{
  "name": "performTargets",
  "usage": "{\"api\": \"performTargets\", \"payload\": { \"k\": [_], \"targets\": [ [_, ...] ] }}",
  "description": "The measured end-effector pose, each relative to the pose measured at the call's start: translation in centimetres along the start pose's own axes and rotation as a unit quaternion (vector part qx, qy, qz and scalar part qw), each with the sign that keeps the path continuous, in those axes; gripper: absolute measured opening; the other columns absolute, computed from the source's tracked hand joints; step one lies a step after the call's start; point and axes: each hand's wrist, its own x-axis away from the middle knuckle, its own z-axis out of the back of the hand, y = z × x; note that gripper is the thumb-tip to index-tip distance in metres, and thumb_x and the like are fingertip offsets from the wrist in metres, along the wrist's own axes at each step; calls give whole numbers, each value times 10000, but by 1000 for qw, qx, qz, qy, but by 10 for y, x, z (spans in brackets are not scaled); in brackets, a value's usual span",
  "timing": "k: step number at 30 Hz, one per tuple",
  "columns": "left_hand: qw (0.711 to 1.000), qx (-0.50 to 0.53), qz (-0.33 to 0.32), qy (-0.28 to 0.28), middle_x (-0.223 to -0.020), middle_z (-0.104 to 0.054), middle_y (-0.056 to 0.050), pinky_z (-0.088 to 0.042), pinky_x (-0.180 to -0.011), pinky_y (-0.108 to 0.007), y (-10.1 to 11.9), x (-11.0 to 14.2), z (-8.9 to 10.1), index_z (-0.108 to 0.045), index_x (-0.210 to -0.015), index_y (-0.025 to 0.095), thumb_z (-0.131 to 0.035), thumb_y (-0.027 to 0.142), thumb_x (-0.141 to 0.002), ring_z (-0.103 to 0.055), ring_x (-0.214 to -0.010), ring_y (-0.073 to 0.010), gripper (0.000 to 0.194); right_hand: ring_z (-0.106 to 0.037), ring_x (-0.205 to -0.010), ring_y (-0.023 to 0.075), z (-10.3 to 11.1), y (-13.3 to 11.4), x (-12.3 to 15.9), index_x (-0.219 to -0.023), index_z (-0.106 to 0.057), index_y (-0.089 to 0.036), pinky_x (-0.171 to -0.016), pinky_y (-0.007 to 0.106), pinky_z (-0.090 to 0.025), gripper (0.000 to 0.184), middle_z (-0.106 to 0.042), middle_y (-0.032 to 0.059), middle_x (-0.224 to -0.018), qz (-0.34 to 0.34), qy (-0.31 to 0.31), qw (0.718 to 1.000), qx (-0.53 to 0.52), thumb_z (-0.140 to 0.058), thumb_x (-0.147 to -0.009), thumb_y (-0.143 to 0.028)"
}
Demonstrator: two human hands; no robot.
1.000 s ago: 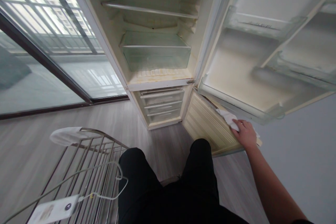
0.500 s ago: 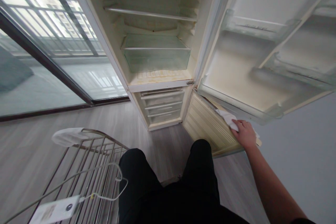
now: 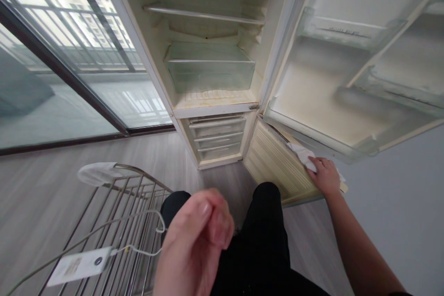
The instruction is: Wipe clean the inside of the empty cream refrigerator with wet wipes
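My right hand (image 3: 325, 177) presses a white cloth (image 3: 302, 153) onto the top edge of the open lower fridge door (image 3: 277, 166). Its fingers are bent over the cloth. In the near middle, my left hand (image 3: 199, 240) is raised in front of my lap, slightly blurred, with its fingers curled in and the thumb against them. I see nothing in it. Behind both hands stands the fridge (image 3: 215, 112), whose upper compartment has a glass shelf (image 3: 204, 15) and a clear drawer (image 3: 211, 74). Stains mark the compartment floor.
The upper fridge door (image 3: 322, 101) hangs open above my right hand, with clear bins. Freezer drawers (image 3: 218, 138) sit below. At left stands a metal rack (image 3: 118, 222) carrying a white power bank (image 3: 81, 266) with a cable. A glass sliding door (image 3: 69, 97) is beyond.
My left hand has come up into view from below, in front of my left knee. My right hand stays on the cloth at the lower door. The view has shifted slightly.
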Motion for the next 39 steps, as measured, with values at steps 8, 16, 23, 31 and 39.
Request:
{"api": "performTargets", "payload": {
  "k": [8, 16, 23, 31, 39],
  "targets": [
    [998, 53, 7, -34, -674, -502, 35, -398, -520, -167, -11, -20, -22, -766, -985, 166, -693, 329, -924, -441, -563, -36, 189, -562, -942, 270, -3, 2, 1, -1260, -682, -124, -865, 376, -485, 404, -664, 133, -1066, 9, 6, 1000, 1, -557, -984, -391],
    [998, 42, 6, -46, -627, -469, 39, -383, -531, -170, -10, -15, -23, -778, -957, 168, -699, 341, -920, -418, -558, -39, 193, -569, -942, 275, -7, 7, 2, -1256, -684, -136, -860, 378, -489, 407, -671, 129, -1075, 16, 9, 1000, 8, -562, -982, -412],
    [998, 24, -6, -54, -581, -463, 38, -377, -533, -189, -10, -11, -22, -775, -904, 179, -720, 358, -904, -417, -545, -51, 188, -568, -918, 273, -4, 5, 0, -1238, -699, -119, -843, 373, -487, 402, -671, 134, -1055, 20, 20, 999, 15, -573, -978, -397],
    [998, 20, -4, -61, -570, -431, 41, -339, -504, -212, -6, -4, -22, -742, -813, 201, -739, 380, -884, -398, -520, -62, 193, -569, -925, 277, -4, 5, 1, -1234, -703, -108, -849, 376, -489, 402, -676, 131, -1054, 25, 21, 999, 20, -590, -972, -391],
    [997, -4, -23, -74, -571, -417, 39, -296, -492, -229, -5, -2, -24, -757, -822, 212, -748, 412, -876, -400, -512, -60, 207, -576, -935, 275, -2, 3, 0, -1233, -704, -129, -842, 366, -491, 381, -681, 124, -1048, 15, 13, 999, 30, -581, -972, -377]
  ]
}}
